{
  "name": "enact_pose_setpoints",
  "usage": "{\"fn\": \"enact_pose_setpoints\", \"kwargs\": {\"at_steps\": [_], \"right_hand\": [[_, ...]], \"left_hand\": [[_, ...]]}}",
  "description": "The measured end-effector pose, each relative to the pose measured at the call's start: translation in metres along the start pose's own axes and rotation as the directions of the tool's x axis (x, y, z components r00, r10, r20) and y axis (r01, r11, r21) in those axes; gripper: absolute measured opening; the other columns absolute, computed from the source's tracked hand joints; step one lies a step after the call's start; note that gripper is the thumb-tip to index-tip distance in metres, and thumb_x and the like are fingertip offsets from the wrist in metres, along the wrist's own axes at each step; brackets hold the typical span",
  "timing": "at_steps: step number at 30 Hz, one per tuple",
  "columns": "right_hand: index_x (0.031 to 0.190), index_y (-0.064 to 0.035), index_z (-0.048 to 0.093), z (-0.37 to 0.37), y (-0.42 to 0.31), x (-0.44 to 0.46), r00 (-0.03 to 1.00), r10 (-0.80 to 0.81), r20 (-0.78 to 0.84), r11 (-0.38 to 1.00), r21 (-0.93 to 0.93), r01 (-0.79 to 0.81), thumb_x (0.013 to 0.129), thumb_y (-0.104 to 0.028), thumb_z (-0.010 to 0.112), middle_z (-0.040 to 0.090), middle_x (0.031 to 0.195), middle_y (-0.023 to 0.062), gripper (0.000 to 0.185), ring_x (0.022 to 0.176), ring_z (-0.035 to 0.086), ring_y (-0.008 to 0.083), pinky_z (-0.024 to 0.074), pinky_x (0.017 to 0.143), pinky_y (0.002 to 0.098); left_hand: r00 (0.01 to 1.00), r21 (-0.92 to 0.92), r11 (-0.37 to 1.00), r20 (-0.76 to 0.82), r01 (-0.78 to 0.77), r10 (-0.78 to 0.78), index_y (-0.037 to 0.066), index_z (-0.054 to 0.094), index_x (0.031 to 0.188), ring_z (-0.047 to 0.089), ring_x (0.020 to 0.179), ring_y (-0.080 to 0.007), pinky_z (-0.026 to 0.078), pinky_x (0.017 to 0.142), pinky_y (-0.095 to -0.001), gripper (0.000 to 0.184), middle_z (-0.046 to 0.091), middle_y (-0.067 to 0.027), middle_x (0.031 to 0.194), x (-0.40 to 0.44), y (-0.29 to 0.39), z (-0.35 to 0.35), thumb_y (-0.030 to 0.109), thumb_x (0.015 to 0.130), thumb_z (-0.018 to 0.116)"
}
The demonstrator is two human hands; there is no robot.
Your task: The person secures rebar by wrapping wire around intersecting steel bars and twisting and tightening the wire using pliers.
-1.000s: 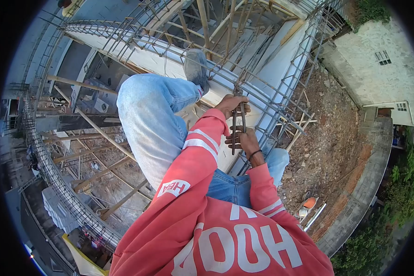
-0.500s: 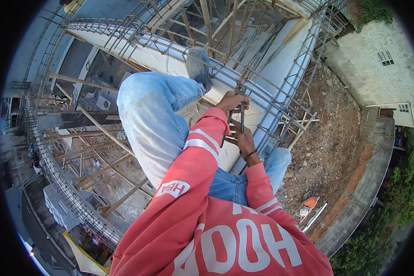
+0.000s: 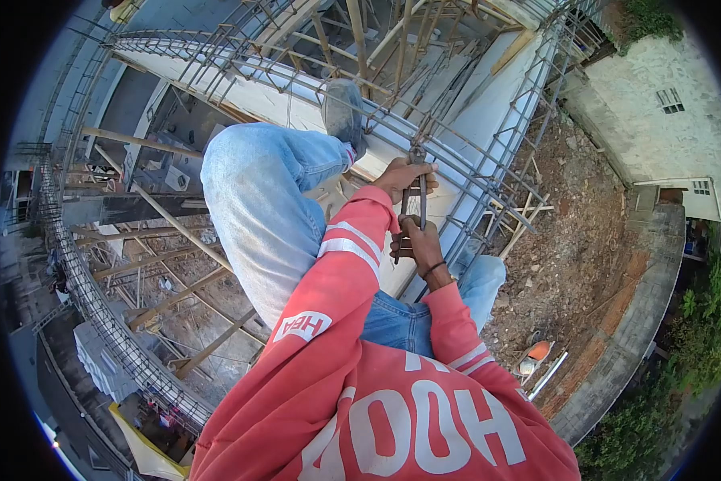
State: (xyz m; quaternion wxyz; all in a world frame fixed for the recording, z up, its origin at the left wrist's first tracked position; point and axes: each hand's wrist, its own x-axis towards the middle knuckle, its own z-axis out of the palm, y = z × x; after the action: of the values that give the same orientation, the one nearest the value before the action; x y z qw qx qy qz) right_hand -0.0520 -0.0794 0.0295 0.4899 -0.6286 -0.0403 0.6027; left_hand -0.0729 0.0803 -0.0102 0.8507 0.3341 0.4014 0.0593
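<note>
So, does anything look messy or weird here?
Yes: the ground on the right looks messy, with loose bits scattered all over it. That's probably normal for building work, though. Around the left hand and right hand, which hold the tool, nothing stands out.

The long-handled pincers of dark metal (image 3: 423, 200) now have handles spread wider than a second ago, narrower than half a second ago; the dark-banded bare right hand (image 3: 422, 242) has shifted slightly left.
</note>
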Motion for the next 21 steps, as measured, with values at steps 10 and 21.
{"fn": "enact_pose_setpoints", "kwargs": {"at_steps": [10, 21], "right_hand": [[0.083, -0.0061, 0.054, -0.077, -0.107, -0.008, 0.909, 0.348, 0.229, 0.869, -0.442, -0.221, 0.085, -0.021, 0.074, 0.054, 0.066, 0.003, 0.025, 0.054, 0.057, 0.0155, 0.0463, 0.047, 0.0314], [0.09, -0.0097, 0.055, -0.021, 0.025, 0.013, 0.87, -0.002, 0.493, 0.8, 0.522, -0.294, 0.091, -0.024, 0.064, 0.052, 0.069, -0.0019, 0.017, 0.059, 0.052, 0.0106, 0.0433, 0.056, 0.0279]], "left_hand": [[0.973, -0.319, 0.937, 0.217, 0.145, -0.077, 0.006, 0.062, 0.097, 0.068, 0.089, -0.0244, 0.057, 0.082, -0.0399, 0.028, 0.067, -0.0105, 0.091, 0.007, -0.01, 0.024, 0.032, 0.09, 0.069], [0.954, -0.367, 0.899, 0.262, 0.239, -0.147, 0.002, 0.05, 0.112, 0.029, 0.047, -0.0044, 0.034, 0.047, -0.0223, 0.02, 0.028, 0.0083, 0.058, 0.009, -0.008, 0.005, 0.018, 0.1, 0.049]]}}
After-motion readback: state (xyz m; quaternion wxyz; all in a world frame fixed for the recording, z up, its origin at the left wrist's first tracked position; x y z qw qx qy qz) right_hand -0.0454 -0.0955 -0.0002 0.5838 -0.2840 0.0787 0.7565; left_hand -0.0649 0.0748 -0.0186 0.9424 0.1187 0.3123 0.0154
